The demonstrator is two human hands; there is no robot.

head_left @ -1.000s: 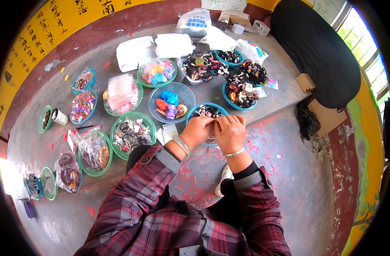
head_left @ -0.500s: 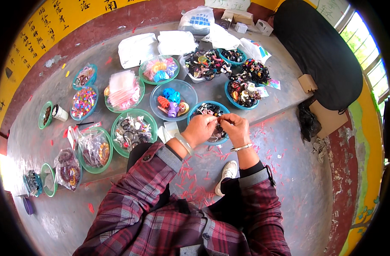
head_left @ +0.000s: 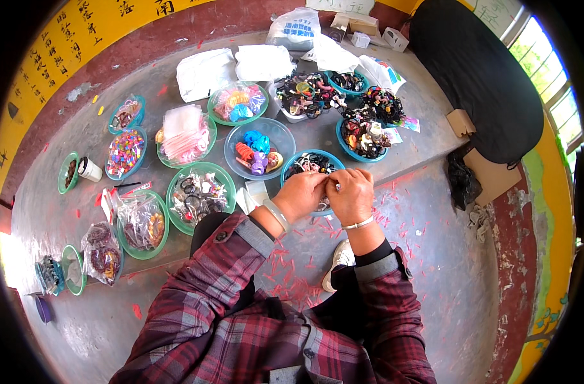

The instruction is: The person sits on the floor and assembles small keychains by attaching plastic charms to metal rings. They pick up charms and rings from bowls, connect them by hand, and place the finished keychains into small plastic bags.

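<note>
Both hands meet over a blue-rimmed bowl (head_left: 339,161) of dark and pale hair ties, hiding its near part. My left hand (head_left: 303,194) has thumb and forefinger pinched, a bangle on its wrist. Beside it, my right hand (head_left: 351,197) is curled with its fingers pressed together, almost touching the left. Whatever small thing sits between the fingertips is too hidden to name. Just behind the left hand is a clear bluish bowl (head_left: 231,150) with blue, red and purple hair ties. A green bowl (head_left: 170,192) of bagged black and white hair accessories lies to the left.
More bowls spread over the raised grey ledge: colourful beads (head_left: 126,152), pink plastic bags (head_left: 180,134), bagged brown hair rings (head_left: 138,224). Heaps of dark hair ties (head_left: 308,95) stand at the back right. A large black oval object (head_left: 477,77) leans right. Red scraps (head_left: 285,269) litter the floor.
My right hand has turned inward and shifted slightly down, its fingers more curled and closer to the left hand. The left hand has barely moved.
</note>
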